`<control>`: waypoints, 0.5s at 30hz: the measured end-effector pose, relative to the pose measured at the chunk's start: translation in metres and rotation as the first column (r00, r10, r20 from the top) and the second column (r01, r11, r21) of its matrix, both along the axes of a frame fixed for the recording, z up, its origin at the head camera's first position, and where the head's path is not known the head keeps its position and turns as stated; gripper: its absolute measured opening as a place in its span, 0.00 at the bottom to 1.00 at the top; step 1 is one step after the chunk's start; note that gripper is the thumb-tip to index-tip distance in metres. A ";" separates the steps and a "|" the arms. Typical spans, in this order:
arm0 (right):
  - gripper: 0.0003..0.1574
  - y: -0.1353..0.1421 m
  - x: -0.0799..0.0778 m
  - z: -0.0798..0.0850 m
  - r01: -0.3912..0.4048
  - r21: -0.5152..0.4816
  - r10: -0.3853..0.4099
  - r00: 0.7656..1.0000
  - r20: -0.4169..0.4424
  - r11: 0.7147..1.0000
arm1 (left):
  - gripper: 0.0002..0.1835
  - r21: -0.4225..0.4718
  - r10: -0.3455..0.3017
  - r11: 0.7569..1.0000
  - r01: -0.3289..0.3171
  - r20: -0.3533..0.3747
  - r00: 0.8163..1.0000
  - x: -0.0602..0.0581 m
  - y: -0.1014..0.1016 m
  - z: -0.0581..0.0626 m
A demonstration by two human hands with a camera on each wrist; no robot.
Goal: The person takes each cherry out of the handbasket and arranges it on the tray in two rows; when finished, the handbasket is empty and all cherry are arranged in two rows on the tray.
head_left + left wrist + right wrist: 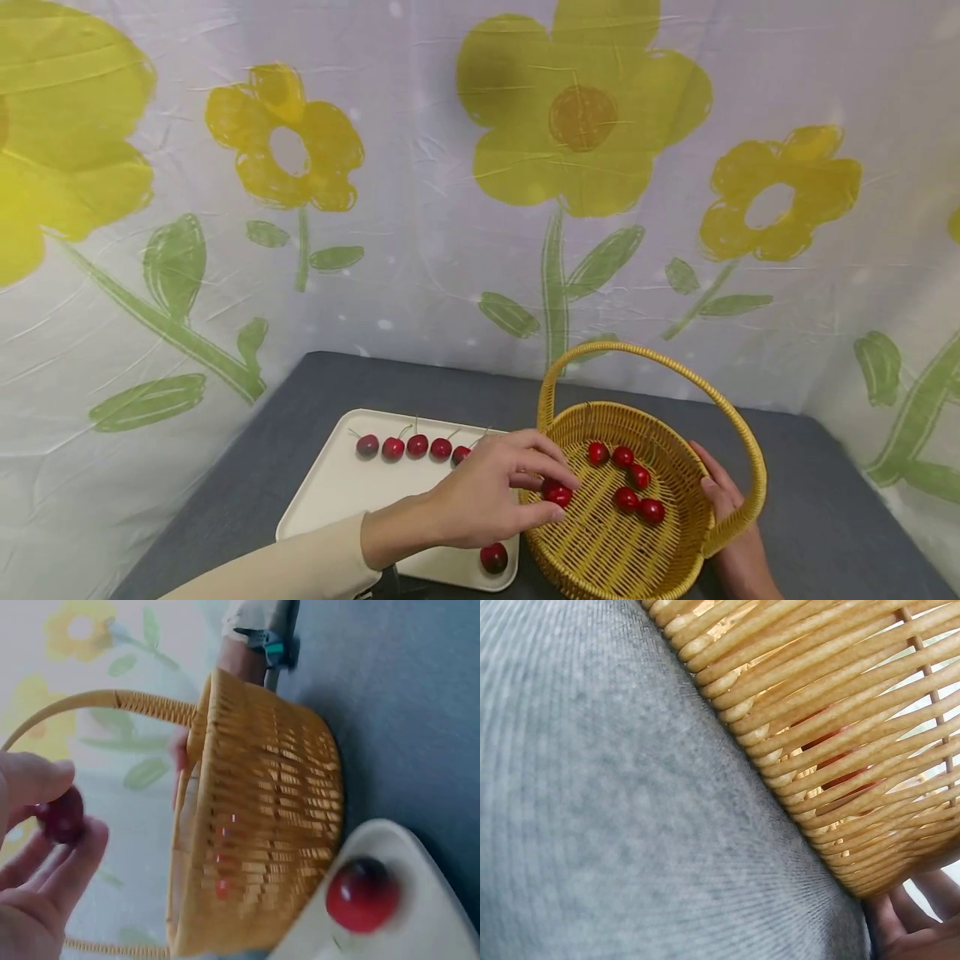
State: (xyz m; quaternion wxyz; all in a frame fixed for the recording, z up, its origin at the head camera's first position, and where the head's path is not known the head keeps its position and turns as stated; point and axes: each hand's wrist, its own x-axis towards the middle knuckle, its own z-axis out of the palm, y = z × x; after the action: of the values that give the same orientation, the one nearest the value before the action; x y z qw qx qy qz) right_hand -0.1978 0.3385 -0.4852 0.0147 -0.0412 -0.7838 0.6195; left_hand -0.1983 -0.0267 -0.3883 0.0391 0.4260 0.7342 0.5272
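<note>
My left hand (498, 483) pinches a dark red cherry (61, 816) between thumb and fingers, above the left rim of a yellow wicker basket (585, 558). Several red cherries (627, 500) lie on the basket's floor. At the far right side, my right hand (731, 508) grips the basket by its rim; the right wrist view shows only part of its fingers (922, 915) against the weave. Left of the basket is a cream tray (337, 492), with a row of stemmed cherries (417, 446) along its back edge and one cherry (493, 557) at its front right corner.
The basket's tall arched handle (660, 354) rises over its opening. A dark grey tabletop (232, 500) carries tray and basket. Behind it hangs a pale cloth (420, 250) printed with yellow flowers. My left forearm crosses the tray's front part.
</note>
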 end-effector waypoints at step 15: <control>0.41 -0.001 0.000 -0.003 0.004 -0.064 -0.007 0.999 -0.044 0.998 | 0.16 0.276 0.288 0.936 -0.220 -0.239 0.927 0.032 -0.078 -0.005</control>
State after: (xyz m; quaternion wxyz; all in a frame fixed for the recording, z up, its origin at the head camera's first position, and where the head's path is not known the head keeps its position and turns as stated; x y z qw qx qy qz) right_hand -0.1974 0.3377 -0.4879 0.0324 -0.0303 -0.7630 0.6449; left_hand -0.1665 -0.1047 -0.3935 -0.1852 0.3973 0.7112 0.5497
